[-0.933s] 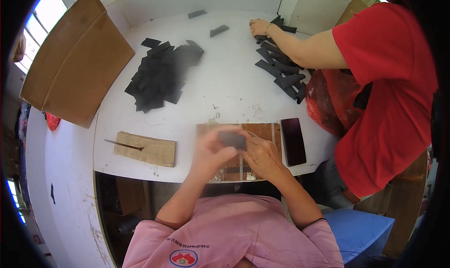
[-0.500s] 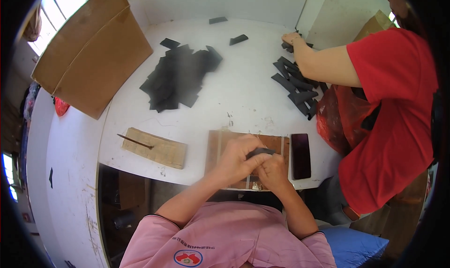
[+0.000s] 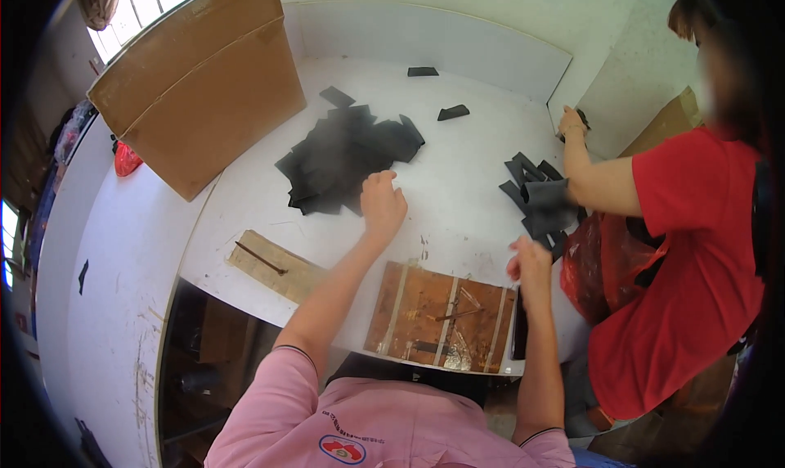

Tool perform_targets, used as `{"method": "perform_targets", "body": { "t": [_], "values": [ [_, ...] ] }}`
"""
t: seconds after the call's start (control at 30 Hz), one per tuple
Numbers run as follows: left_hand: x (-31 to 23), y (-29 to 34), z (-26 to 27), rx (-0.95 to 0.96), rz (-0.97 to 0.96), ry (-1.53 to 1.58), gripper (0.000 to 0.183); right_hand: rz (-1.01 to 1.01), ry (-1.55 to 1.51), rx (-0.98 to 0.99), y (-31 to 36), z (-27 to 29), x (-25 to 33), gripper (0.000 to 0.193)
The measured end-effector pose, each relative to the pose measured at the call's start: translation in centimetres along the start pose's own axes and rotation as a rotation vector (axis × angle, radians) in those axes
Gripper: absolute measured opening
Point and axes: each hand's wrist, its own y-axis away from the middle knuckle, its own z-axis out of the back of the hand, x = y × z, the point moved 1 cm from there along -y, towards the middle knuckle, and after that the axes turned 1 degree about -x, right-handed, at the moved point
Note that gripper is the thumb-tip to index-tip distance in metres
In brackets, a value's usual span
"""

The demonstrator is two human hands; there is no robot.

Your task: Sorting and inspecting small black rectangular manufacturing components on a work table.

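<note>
My left hand [image 3: 383, 206] is at the near right edge of a pile of flat black pieces [image 3: 331, 161]. Its fingers are apart, and nothing shows in them. On the right, my right hand [image 3: 533, 265] hangs just short of a heap of folded black pieces [image 3: 527, 169], fingers loosely spread and holding nothing visible. A blurred black piece [image 3: 548, 200] is just beyond that hand, apart from it. Between my forearms lies a brown board [image 3: 419, 292] with tape strips and a thin dark stick [image 3: 454, 314] on it.
A cardboard strip [image 3: 307, 284] with a thin brown rod [image 3: 262, 258] lies left of the board. A large cardboard box [image 3: 204, 83] stands at far left. My right forearm mostly hides a phone [image 3: 519, 329]. A co-worker in red [image 3: 670, 304] reaches across, beside a red plastic bag [image 3: 601, 259].
My hands, together over the board with a black piece between them, have parted. The left has gone to the flat pile, the right to the folded heap, and the piece has been let go.
</note>
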Motion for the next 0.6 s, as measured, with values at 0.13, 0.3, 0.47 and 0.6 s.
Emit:
{"method": "perform_targets", "body": {
  "t": [0.13,0.3,0.47,0.6],
  "values": [
    [1.0,-4.2,-3.8,-0.018,-0.198,-0.359,0.033,-0.045,0.320,-0.002,2.1,-3.4,-7.2,0.032],
    [3.2,-7.3,-8.5,0.123,-0.195,-0.600,0.030,0.419,0.829,-0.317,3.8,-7.8,-8.8,0.017],
    [4.3,-8.4,-10.7,0.237,-0.460,-0.740,0.008,0.369,0.800,-0.283,3.9,-7.4,-8.6,0.015],
    [2.8,-6.7,-9.5,0.289,-0.460,-0.556,0.007,0.343,0.783,-0.256,3.7,-7.1,-8.4,0.014]
  ]
}}
